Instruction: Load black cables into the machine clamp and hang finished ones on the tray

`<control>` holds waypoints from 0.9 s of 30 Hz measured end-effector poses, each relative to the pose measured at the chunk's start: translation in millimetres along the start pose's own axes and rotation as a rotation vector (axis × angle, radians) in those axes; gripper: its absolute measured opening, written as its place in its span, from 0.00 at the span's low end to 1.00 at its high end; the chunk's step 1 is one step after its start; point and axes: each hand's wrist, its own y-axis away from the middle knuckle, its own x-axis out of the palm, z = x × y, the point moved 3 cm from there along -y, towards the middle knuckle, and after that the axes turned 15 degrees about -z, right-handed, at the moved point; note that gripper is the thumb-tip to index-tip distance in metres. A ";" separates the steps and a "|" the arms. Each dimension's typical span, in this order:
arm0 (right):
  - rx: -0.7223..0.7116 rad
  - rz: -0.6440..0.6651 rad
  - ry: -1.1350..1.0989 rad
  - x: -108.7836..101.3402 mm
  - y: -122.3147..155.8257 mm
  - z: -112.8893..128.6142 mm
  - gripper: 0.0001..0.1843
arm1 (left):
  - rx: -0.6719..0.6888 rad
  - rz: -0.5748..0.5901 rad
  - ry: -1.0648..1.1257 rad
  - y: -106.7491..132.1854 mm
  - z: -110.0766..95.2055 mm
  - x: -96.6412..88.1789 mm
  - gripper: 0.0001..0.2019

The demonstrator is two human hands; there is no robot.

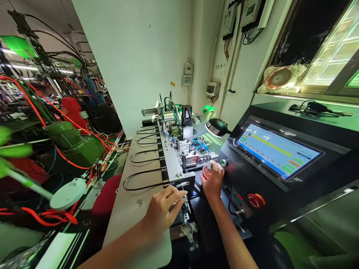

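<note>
The right hand [212, 181] is clenched around a small round red container [206, 173], with its fingers [214, 172] wrapped over a grey top. The container sits in that grip, just beside a green button [223, 162], and what is inside it is too small to tell. The left hand [162, 213] is relaxed and open, its fingers [178, 196] stretched toward the metal front end of a bench machine [174, 168], and it holds nothing that can be seen.

Below those fingers sits a small metal clamp part [185, 220]. Four loops of black wire [143, 160] lie on a pale board [134, 224] to the left of the machine. Blue tubes [200, 145] run through the machine, and a wire spool [169, 116] stands at its far end.

On the right, a lit touch screen [277, 149] is set in a black control panel [252, 175], with a red stop button [256, 200] below it. A black lamp [217, 127] hangs beyond the right hand. Green motors [64, 136] and red cables [67, 125] fill the left of the frame.
</note>
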 end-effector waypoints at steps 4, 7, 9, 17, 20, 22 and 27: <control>0.008 -0.099 -0.189 -69.1 -34.8 32.6 0.29 | -0.151 0.179 0.113 2.7 -10.8 8.4 0.27; 0.157 -0.004 -0.391 -132.2 -55.9 55.6 0.33 | -0.236 0.330 0.277 2.2 -32.7 15.5 0.49; 0.271 0.157 -0.531 -165.9 -57.2 68.1 0.34 | -0.277 0.412 0.453 2.0 -54.5 18.3 0.58; -0.007 0.413 -0.553 -244.5 -39.0 74.4 0.33 | -0.454 0.251 0.741 42.6 -128.0 14.3 0.50; -0.320 0.398 -0.173 -258.6 -42.3 67.0 0.27 | -0.541 0.163 0.562 73.8 -141.3 27.6 0.47; -0.450 0.387 -0.024 -261.0 -42.0 64.9 0.23 | -0.581 0.148 0.478 91.8 -145.7 39.4 0.37; -0.516 0.442 -0.199 -248.6 -27.5 61.7 0.20 | -0.652 0.242 0.457 118.8 -135.0 65.2 0.32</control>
